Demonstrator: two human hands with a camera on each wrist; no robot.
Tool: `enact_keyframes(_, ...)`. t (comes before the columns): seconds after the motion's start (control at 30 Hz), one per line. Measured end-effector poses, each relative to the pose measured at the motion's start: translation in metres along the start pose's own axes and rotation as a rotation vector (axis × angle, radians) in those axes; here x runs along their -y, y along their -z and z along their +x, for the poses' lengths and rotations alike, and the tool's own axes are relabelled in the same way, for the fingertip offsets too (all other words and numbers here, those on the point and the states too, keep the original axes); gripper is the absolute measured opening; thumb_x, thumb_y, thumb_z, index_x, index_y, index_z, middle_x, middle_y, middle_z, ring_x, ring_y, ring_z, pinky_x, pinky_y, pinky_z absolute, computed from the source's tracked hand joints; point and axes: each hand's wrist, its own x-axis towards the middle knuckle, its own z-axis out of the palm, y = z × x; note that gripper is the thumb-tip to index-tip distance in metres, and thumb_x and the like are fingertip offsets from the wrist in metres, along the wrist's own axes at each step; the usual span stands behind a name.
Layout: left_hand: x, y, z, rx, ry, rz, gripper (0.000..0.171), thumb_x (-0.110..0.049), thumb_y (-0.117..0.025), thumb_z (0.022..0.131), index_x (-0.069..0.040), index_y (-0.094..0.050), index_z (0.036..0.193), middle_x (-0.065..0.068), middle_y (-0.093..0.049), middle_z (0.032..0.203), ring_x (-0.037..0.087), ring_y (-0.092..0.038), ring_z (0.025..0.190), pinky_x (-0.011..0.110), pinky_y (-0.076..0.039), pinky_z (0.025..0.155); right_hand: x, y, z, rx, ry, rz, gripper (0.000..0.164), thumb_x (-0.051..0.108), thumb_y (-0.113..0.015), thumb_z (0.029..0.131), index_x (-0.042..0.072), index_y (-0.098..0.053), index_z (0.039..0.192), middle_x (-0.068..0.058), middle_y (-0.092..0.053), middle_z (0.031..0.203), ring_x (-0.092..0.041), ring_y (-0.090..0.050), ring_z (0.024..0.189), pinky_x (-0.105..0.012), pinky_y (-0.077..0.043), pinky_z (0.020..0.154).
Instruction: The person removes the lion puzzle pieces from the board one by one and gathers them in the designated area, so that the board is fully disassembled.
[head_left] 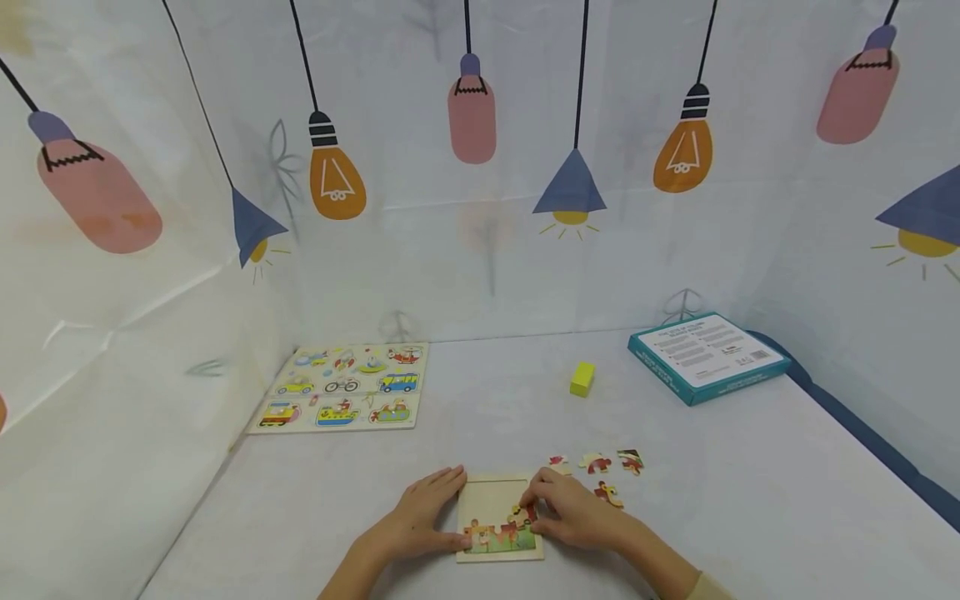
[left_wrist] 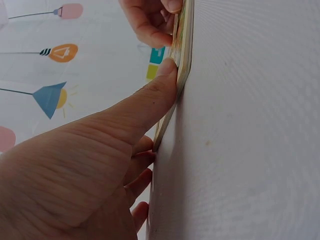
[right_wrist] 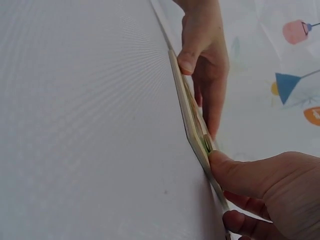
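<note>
A small wooden puzzle tray (head_left: pixel 491 492) lies flat near the table's front, with joined picture pieces (head_left: pixel 498 537) filling its lower part. At its left side my left hand (head_left: pixel 423 517) steadies it, fingers stretched along the edge and thumb (left_wrist: pixel 165 75) resting on the lower left rim. My right hand (head_left: pixel 573 510) is over the tray's right side, where its curled fingers and thumb pinch a puzzle piece (head_left: pixel 521 514) beside the joined ones. The fingers partly hide that piece. In the right wrist view, the right thumb (right_wrist: pixel 222 167) presses at the tray's edge.
Several loose puzzle pieces (head_left: pixel 596 463) lie just beyond and right of the right hand. Farther back are a vehicle picture board (head_left: pixel 352 408) at left, a yellow block (head_left: pixel 582 379), and a teal-edged box (head_left: pixel 705 358) at right. A lamp-printed sheet (head_left: pixel 420 275) surrounds the table.
</note>
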Motion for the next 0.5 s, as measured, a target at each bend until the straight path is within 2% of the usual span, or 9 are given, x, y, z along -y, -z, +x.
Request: enact_keyframes(0.5,0.0006,-0.0005,0.0008,0.006,0.023,-0.023,0.091,-0.057,-0.065,0.073,-0.004,-0.035,0.140,0.010,-0.033,0.145,0.031,-0.027,0.133,0.053,-0.021,0.104,0.0030,0.0006,-0.0009,0.000,-0.010,-0.001,0.017,0.019,-0.066,0.085,0.018,-0.060,0.101,0.011,-0.046,0.095,-0.002,-0.042,0.077,-0.016,-0.040,0.066)
